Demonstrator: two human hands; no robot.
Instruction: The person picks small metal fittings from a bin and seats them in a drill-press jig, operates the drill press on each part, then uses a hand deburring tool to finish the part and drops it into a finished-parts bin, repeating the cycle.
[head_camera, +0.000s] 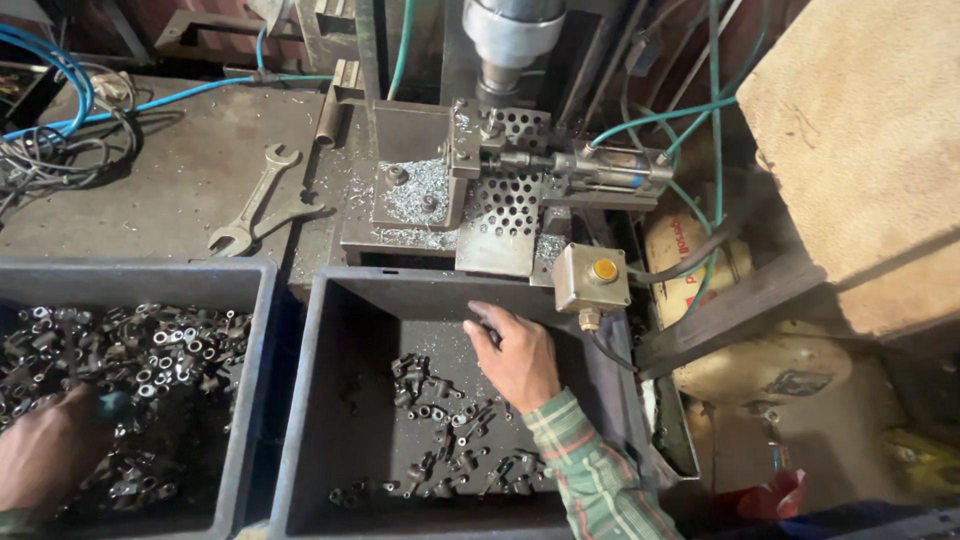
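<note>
Your left hand (45, 455) is buried, grip indiscernible, among metal fittings (150, 350) in the left bin (255, 400), your right hand (515, 355) pinches one dark fitting (487, 325) over the right bin (310, 400), and beyond lie the drill fixture (500, 180) and wrenches (260, 200) on the tabletop (150, 170).

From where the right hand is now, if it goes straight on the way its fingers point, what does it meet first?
The right hand points up and left, toward the far wall of the dark bin. It would likely meet that wall first, then the machine's metal base behind it. How high the hand is above the bin is unclear.
</note>
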